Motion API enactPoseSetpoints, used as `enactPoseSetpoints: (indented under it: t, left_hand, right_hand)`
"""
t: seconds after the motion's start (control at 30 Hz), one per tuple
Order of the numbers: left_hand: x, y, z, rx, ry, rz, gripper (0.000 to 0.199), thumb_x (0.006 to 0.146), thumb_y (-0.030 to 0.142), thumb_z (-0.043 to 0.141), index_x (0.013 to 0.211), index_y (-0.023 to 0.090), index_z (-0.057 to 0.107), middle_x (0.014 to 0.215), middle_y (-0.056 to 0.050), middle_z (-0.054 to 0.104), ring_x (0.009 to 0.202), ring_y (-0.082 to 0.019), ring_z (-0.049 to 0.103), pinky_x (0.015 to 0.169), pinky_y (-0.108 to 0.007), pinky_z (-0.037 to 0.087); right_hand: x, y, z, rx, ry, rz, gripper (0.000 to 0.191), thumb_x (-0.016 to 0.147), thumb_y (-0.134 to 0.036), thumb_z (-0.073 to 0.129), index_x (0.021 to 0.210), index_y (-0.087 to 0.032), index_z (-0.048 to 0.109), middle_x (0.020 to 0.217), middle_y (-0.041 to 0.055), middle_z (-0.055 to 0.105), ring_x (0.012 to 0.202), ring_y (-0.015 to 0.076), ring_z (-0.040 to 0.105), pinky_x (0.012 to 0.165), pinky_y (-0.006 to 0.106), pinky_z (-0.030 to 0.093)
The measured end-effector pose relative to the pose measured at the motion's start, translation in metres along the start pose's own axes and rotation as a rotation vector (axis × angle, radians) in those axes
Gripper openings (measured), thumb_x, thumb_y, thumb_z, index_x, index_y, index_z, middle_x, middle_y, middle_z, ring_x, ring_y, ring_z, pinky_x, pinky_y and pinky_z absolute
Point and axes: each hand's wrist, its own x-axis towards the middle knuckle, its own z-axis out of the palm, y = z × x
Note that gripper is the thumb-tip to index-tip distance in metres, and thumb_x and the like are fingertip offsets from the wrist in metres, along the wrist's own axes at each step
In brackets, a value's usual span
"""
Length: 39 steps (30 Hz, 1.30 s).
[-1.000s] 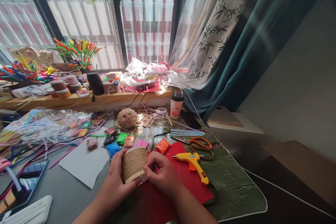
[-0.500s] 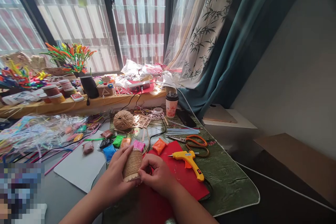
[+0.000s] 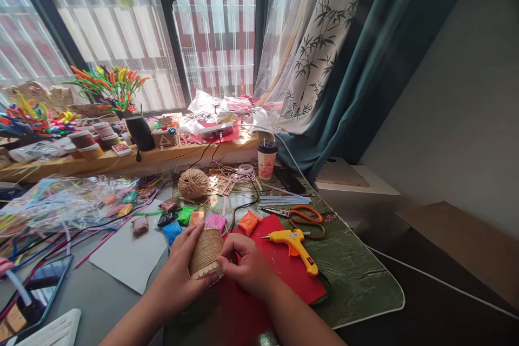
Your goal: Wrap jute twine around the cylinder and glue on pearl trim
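Note:
My left hand (image 3: 181,265) is wrapped round a twine-wrapped cylinder (image 3: 207,251), which leans slightly, with pale rounded stick ends along its lower rim. Against the cylinder's right side, my right hand (image 3: 245,262) is closed in a pinch. What its fingertips grip is too small to make out. Both hands are above a red sheet (image 3: 267,303). Just beyond the cylinder lies a pink packet (image 3: 216,221), and an orange packet (image 3: 248,222) is past the right hand. A yellow glue gun (image 3: 294,246) rests on the sheet to the right.
Orange-handled scissors (image 3: 304,216) and clear glue sticks (image 3: 285,200) lie behind the glue gun. Further back are a ball of twine (image 3: 193,183), a lidded paper cup (image 3: 267,161) and a black phone (image 3: 290,180). White card (image 3: 125,251) and a tablet (image 3: 48,286) lie left.
The view has shifted slightly, moving the table items a little in the picture. The left hand keeps its hold on the cylinder; the right hand stays pinched at its side.

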Motion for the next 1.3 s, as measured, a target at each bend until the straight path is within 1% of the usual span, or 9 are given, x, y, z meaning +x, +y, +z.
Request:
enactPoseSetpoints:
  t: [0.1, 0.23, 0.43, 0.57, 0.73, 0.9, 1.03, 1.2, 1.3]
  left_hand:
    - [-0.002, -0.003, -0.001, -0.046, -0.010, 0.037, 0.089, 0.092, 0.055, 0.074, 0.168, 0.032, 0.035, 0.169, -0.015, 0.042, 0.157, -0.042, 0.038, 0.126, -0.062, 0.038]
    - [-0.003, -0.006, -0.001, -0.105, -0.002, 0.000, 0.064, 0.104, 0.051, 0.056, 0.164, 0.032, 0.042, 0.166, -0.012, 0.046, 0.157, -0.038, 0.039, 0.128, -0.063, 0.035]
    - [0.001, -0.007, 0.007, -0.142, 0.059, -0.030, 0.055, 0.105, 0.048, 0.053, 0.156, 0.029, 0.052, 0.162, -0.013, 0.050, 0.154, -0.037, 0.042, 0.128, -0.063, 0.034]
    - [0.002, -0.009, 0.008, -0.144, 0.062, -0.009, 0.055, 0.106, 0.051, 0.051, 0.156, 0.028, 0.051, 0.161, -0.014, 0.049, 0.154, -0.037, 0.043, 0.128, -0.064, 0.034]
    - [-0.001, -0.013, 0.008, -0.115, 0.053, 0.063, 0.085, 0.091, 0.070, 0.067, 0.162, 0.029, 0.045, 0.164, -0.016, 0.046, 0.154, -0.043, 0.042, 0.126, -0.065, 0.037]
    - [-0.001, -0.020, 0.005, -0.130, 0.033, 0.031, 0.055, 0.108, 0.050, 0.046, 0.160, 0.033, 0.049, 0.166, -0.010, 0.047, 0.156, -0.036, 0.041, 0.128, -0.060, 0.035]
    - [-0.002, -0.025, 0.004, -0.145, 0.009, 0.018, 0.054, 0.110, 0.046, 0.044, 0.162, 0.033, 0.046, 0.169, -0.009, 0.044, 0.158, -0.035, 0.038, 0.130, -0.060, 0.032]
    - [-0.004, -0.029, 0.007, -0.161, 0.042, 0.010, 0.053, 0.111, 0.045, 0.040, 0.162, 0.033, 0.045, 0.168, -0.009, 0.044, 0.159, -0.034, 0.037, 0.131, -0.059, 0.032]
    - [-0.006, -0.027, 0.005, -0.160, 0.040, 0.050, 0.063, 0.104, 0.057, 0.052, 0.161, 0.031, 0.044, 0.166, -0.012, 0.044, 0.157, -0.038, 0.038, 0.129, -0.062, 0.033]
  right_hand:
    - [0.000, 0.000, 0.001, 0.006, 0.005, 0.015, 0.015, 0.078, -0.019, 0.073, 0.069, -0.022, 0.061, 0.073, -0.0021, 0.059, 0.069, 0.0154, 0.054, 0.064, 0.028, 0.042]
    - [0.000, 0.000, 0.002, 0.031, 0.005, 0.057, 0.016, 0.078, -0.022, 0.074, 0.069, -0.022, 0.060, 0.072, -0.0029, 0.059, 0.067, 0.0144, 0.052, 0.062, 0.027, 0.041]
    - [0.000, 0.010, 0.008, 0.149, 0.044, 0.182, 0.024, 0.077, -0.030, 0.080, 0.071, -0.022, 0.058, 0.068, -0.0048, 0.055, 0.062, 0.0127, 0.045, 0.059, 0.026, 0.037]
    - [0.000, 0.016, 0.010, 0.219, 0.056, 0.233, 0.028, 0.075, -0.035, 0.083, 0.072, -0.022, 0.058, 0.068, -0.0046, 0.054, 0.061, 0.0126, 0.044, 0.058, 0.026, 0.035]
    - [0.001, 0.012, 0.009, 0.238, 0.035, 0.204, 0.031, 0.077, -0.038, 0.085, 0.072, -0.022, 0.059, 0.069, -0.0039, 0.055, 0.063, 0.0132, 0.046, 0.059, 0.026, 0.037]
    - [0.002, 0.012, 0.006, 0.203, 0.036, 0.182, 0.035, 0.078, -0.045, 0.088, 0.072, -0.021, 0.063, 0.068, -0.0040, 0.057, 0.063, 0.0134, 0.047, 0.060, 0.026, 0.039]
    - [0.002, 0.016, 0.004, 0.230, 0.015, 0.182, 0.034, 0.077, -0.045, 0.090, 0.074, -0.020, 0.066, 0.071, -0.0033, 0.060, 0.065, 0.0135, 0.050, 0.062, 0.027, 0.041]
    - [0.003, 0.017, 0.005, 0.307, 0.007, 0.216, 0.037, 0.073, -0.041, 0.090, 0.070, -0.021, 0.060, 0.070, -0.0043, 0.058, 0.063, 0.0122, 0.048, 0.060, 0.025, 0.038]
    - [0.004, 0.016, 0.006, 0.315, 0.000, 0.224, 0.038, 0.073, -0.041, 0.089, 0.070, -0.021, 0.057, 0.070, -0.0043, 0.057, 0.063, 0.0122, 0.048, 0.060, 0.025, 0.038]
